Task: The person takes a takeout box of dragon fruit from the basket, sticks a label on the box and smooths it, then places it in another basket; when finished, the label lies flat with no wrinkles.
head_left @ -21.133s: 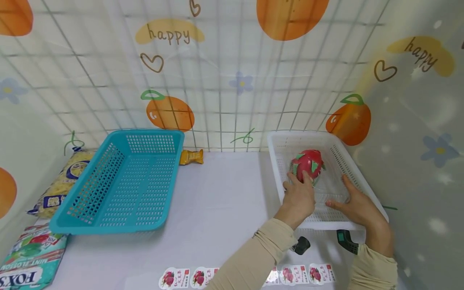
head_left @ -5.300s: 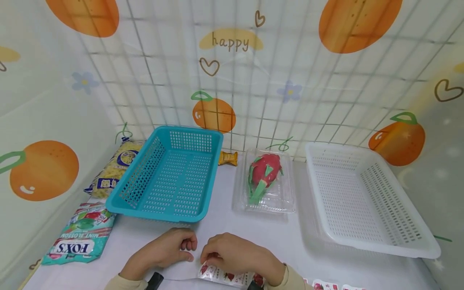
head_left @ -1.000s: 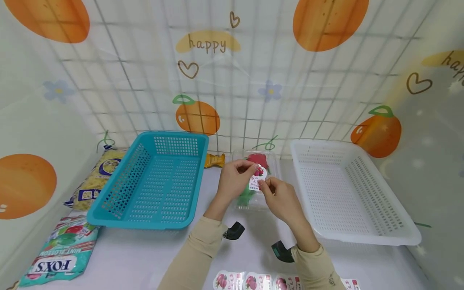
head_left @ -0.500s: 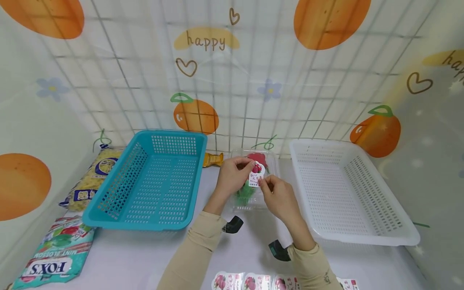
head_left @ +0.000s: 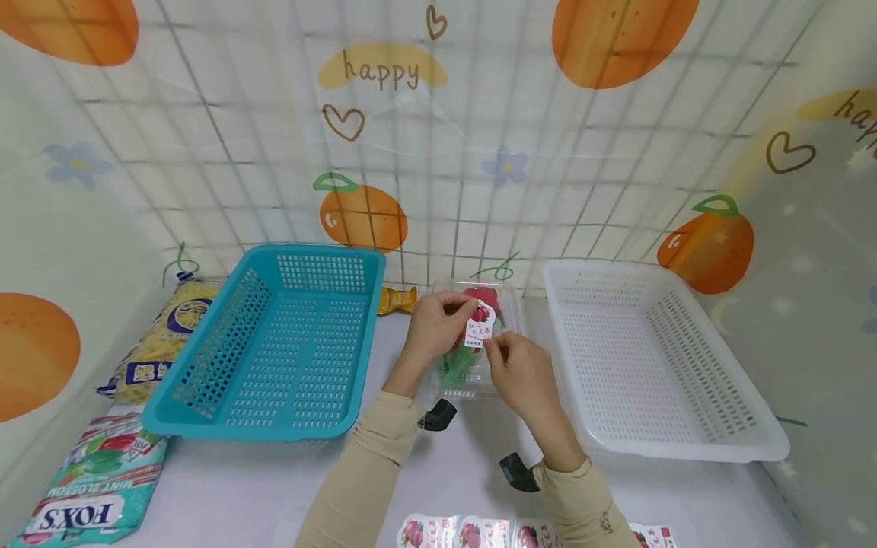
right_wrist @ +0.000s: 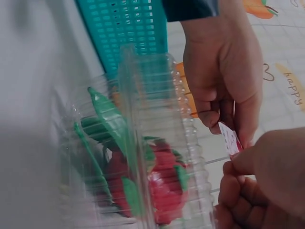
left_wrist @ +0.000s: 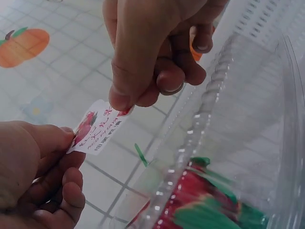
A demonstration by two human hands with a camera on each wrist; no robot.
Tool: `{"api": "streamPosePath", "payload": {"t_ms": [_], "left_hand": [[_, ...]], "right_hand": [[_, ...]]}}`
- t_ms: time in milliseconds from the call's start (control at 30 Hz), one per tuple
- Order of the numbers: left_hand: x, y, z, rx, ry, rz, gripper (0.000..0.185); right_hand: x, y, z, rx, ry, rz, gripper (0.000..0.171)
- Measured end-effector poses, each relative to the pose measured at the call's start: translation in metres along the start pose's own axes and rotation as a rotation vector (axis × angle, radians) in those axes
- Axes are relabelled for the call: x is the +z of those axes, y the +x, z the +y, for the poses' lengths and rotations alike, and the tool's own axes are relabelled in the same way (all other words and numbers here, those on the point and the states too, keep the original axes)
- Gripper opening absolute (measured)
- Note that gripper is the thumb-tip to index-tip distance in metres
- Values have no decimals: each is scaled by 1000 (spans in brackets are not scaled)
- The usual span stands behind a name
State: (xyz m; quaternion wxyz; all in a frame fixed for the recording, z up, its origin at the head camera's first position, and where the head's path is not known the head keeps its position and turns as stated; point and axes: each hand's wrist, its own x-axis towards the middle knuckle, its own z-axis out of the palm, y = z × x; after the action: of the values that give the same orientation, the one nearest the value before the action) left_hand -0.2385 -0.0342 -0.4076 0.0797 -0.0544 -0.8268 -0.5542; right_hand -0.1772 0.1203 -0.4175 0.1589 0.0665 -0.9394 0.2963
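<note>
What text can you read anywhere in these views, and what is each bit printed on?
"happy": wall covering, above the blue basket.
"FOX'S" and "MINT BLOSSOM", seen upside down: candy bag.
Red characters on the sticker that both the left hand and the right hand pinch: too blurred to read.
Sticker sheet at the near edge: too small.
Yellow bag: unreadable.
</note>
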Motion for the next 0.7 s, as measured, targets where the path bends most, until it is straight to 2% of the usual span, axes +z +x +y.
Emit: {"api": "streamPosePath", "payload": {"t_ms": [200, 367, 567, 700], "left_hand": [[2, 6, -2, -11, 20, 48, 24], [2, 7, -3, 9, 35, 48, 25], [3, 7, -2, 29, 37, 46, 24], [4, 6, -2, 26, 43, 36, 24]], "right_hand": [[3, 2, 2, -23, -13, 40, 19], [5, 3, 3, 42, 76, 35, 21], [4, 6, 2, 141, 171, 45, 40], [5, 6, 3, 148, 177, 66, 34]]}}
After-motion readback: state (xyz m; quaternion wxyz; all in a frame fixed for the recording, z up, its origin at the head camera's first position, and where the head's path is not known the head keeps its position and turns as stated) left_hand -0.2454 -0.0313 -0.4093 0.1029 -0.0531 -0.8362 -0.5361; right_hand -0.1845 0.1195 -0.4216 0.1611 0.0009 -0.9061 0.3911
